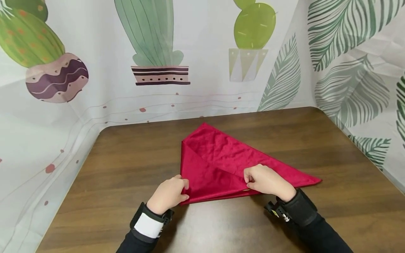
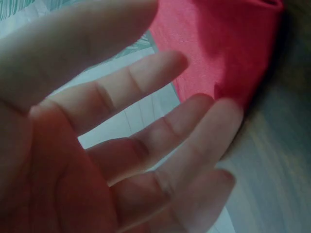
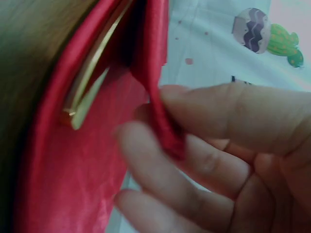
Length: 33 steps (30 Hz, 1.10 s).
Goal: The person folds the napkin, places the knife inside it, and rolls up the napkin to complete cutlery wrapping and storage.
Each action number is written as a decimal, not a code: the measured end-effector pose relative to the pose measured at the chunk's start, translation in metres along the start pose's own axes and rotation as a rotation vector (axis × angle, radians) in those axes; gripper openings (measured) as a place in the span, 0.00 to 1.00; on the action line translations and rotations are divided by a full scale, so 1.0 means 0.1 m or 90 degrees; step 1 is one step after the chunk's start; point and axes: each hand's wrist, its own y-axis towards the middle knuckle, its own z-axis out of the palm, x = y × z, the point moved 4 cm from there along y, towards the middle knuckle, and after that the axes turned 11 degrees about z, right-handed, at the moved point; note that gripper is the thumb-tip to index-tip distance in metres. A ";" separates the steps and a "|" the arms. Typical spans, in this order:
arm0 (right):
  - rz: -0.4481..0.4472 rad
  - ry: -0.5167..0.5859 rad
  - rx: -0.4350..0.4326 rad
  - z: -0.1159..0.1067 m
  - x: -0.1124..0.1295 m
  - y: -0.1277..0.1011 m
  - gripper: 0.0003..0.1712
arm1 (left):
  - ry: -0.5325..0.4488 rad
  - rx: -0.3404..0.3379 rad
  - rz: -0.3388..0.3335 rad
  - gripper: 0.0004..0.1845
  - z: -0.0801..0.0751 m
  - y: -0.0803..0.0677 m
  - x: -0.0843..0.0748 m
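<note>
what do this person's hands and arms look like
The left hand and right hand are ungloved, with dark sleeves and black wrist straps. The left one also has a white band, the right one a small shiny piece.

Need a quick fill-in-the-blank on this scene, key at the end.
1. The right hand pinches a cloth whose colour is ____.
2. In the head view, the left hand is at the cloth's near ____ corner.
3. The slim item showing between the cloth's layers is ____ in colour.
4. In the head view, the potted cacti printed on the backdrop number ____.

Missing words: red; left; gold; three.
</note>
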 end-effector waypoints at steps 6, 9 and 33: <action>0.011 -0.040 0.018 0.10 -0.07 0.05 0.16 | -0.007 0.013 0.014 0.08 0.04 0.00 0.01; 0.014 -0.052 0.022 0.14 -0.08 0.07 0.18 | 0.006 0.020 0.030 0.08 0.06 -0.01 0.01; -0.146 -0.088 0.059 0.30 0.39 0.00 0.19 | -0.024 0.120 0.133 0.16 0.08 -0.05 -0.23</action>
